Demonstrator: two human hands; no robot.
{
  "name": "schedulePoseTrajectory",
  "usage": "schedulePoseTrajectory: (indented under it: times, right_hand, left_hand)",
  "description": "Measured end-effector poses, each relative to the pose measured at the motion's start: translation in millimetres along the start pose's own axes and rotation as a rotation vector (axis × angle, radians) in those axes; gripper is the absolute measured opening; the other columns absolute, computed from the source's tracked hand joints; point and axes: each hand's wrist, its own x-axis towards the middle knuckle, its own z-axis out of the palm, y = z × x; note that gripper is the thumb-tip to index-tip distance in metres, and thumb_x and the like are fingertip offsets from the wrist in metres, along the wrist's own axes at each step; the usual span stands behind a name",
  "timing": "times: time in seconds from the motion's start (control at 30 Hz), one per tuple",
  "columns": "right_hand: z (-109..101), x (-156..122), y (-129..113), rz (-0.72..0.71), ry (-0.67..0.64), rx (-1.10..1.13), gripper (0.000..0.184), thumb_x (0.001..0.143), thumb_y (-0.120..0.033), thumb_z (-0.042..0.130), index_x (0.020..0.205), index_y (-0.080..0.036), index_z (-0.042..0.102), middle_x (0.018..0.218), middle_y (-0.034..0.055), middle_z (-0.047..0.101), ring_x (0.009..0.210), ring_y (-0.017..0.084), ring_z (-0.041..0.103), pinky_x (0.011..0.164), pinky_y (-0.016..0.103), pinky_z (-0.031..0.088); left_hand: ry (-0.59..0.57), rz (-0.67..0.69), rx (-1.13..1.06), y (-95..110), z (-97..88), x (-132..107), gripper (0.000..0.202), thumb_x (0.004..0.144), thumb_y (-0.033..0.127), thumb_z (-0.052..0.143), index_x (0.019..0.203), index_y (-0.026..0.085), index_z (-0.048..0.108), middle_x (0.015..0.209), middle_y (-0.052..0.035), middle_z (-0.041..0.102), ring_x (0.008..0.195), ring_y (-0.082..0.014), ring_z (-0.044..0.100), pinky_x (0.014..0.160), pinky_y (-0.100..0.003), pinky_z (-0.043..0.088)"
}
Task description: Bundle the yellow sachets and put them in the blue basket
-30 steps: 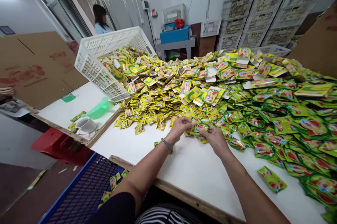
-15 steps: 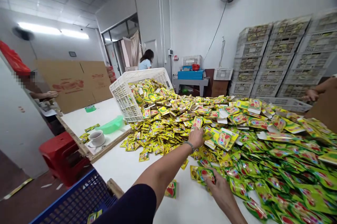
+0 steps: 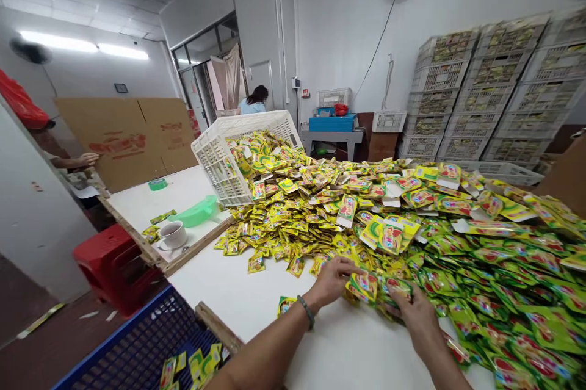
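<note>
A large heap of foil sachets, mostly yellow, spreads over the white table. Larger green sachets with a red patch lie to its right. My left hand, with a beaded bracelet on its wrist, rests at the heap's front edge beside a yellow-green sachet. I cannot tell whether it grips that sachet. My right hand is shut on a green sachet a short way to the right. A loose sachet lies left of my wrist.
A tipped white plastic crate spills sachets onto the table. A mug and green scoop stand left. A blue crate sits below the table edge. Filled crates are stacked behind. A co-worker stands at the back.
My hands have come together at the heap's front edge after being apart half a second ago. The view has tilted up and swung since the earliest frame.
</note>
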Motion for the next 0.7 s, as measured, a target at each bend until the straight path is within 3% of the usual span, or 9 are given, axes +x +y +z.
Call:
schedulePoseTrajectory:
  times: [0.13,0.17,0.23,0.3,0.37,0.43,0.53,0.6,0.7]
  right_hand:
    - [5.5,-14.0,-19.9,0.010,0.103,-0.414,0.047,0.072,-0.055,0.050,0.097,-0.018,0.066,0.072,0.0103,0.068,0.068,0.029,0.061,0.063,0.040,0.047]
    - [7.1,-18.2,-25.4,-0.013,0.114,-0.460,0.047,0.075,-0.052,0.047,0.099,-0.017,0.066,0.075,0.0117,0.068,0.070,0.029,0.061,0.065,0.039,0.046]
    - [9.8,-24.1,-34.6,-0.081,0.126,-0.485,0.044,0.078,-0.048,0.045,0.100,-0.016,0.066,0.085,0.0138,0.070,0.079,0.028,0.062,0.072,0.038,0.046]
    - [11.2,-25.6,-39.8,-0.146,0.119,-0.455,0.040,0.079,-0.046,0.046,0.100,-0.017,0.066,0.094,0.0135,0.070,0.087,0.027,0.062,0.079,0.037,0.046]
    - [10.3,-23.6,-41.4,-0.182,0.065,-0.391,0.038,0.080,-0.045,0.049,0.100,-0.018,0.066,0.098,0.0114,0.070,0.089,0.025,0.062,0.083,0.036,0.046]
    - [6.8,-19.9,-40.7,-0.135,0.042,-0.311,0.037,0.079,-0.047,0.054,0.099,-0.018,0.066,0.094,0.0094,0.070,0.085,0.024,0.062,0.081,0.036,0.047]
    - [-1.6,-11.9,-37.3,-0.003,0.094,-0.085,0.041,0.076,-0.051,0.058,0.099,-0.017,0.064,0.089,0.0081,0.070,0.079,0.022,0.062,0.074,0.035,0.050]
    - [-7.0,-5.9,-33.8,0.026,0.106,0.065,0.044,0.075,-0.052,0.060,0.102,-0.016,0.063,0.092,0.0080,0.070,0.081,0.021,0.063,0.073,0.035,0.052]
    - [-13.4,1.3,-28.3,-0.008,0.002,0.094,0.046,0.072,-0.050,0.064,0.104,-0.018,0.064,0.093,0.0072,0.071,0.086,0.022,0.064,0.078,0.036,0.053]
  left_hand:
    - [-0.065,-0.249,-0.489,0.4,4.1,-12.7,0.030,0.063,0.014,0.061,0.089,0.019,0.076,0.112,-0.0095,0.065,0.101,-0.0242,0.058,0.088,-0.038,0.047]
    - [-0.101,-0.336,-0.628,3.4,3.1,-12.5,0.026,0.064,0.020,0.063,0.086,0.016,0.075,0.111,-0.0111,0.065,0.096,-0.0249,0.060,0.084,-0.038,0.049]
    - [-0.146,-0.379,-0.803,8.8,2.1,-8.9,0.025,0.069,0.032,0.064,0.082,0.013,0.072,0.112,-0.0139,0.065,0.095,-0.0255,0.062,0.081,-0.038,0.050]
    - [-0.091,-0.395,-0.787,10.5,4.4,-3.5,0.029,0.070,0.038,0.068,0.085,0.013,0.070,0.111,-0.0137,0.066,0.096,-0.0236,0.062,0.078,-0.033,0.051]
    - [0.010,-0.403,-0.669,8.8,9.0,0.1,0.040,0.062,0.031,0.079,0.097,0.016,0.067,0.115,-0.0110,0.065,0.097,-0.0206,0.062,0.078,-0.028,0.050]
    - [0.064,-0.401,-0.592,6.4,12.4,1.0,0.065,0.052,0.020,0.084,0.113,0.021,0.061,0.119,-0.0089,0.064,0.096,-0.0186,0.063,0.079,-0.027,0.051]
    - [0.023,-0.413,-0.579,5.4,12.2,0.2,0.085,0.049,0.016,0.085,0.128,0.021,0.053,0.113,-0.0089,0.066,0.089,-0.0183,0.066,0.077,-0.029,0.053]
    - [-0.036,-0.437,-0.570,6.5,10.9,0.2,0.082,0.049,0.017,0.086,0.125,0.016,0.056,0.100,-0.0079,0.070,0.085,-0.0187,0.067,0.077,-0.029,0.052]
    - [-0.094,-0.472,-0.558,9.1,11.1,1.1,0.064,0.048,0.023,0.088,0.107,0.012,0.067,0.088,-0.0055,0.072,0.078,-0.0173,0.067,0.077,-0.029,0.051]
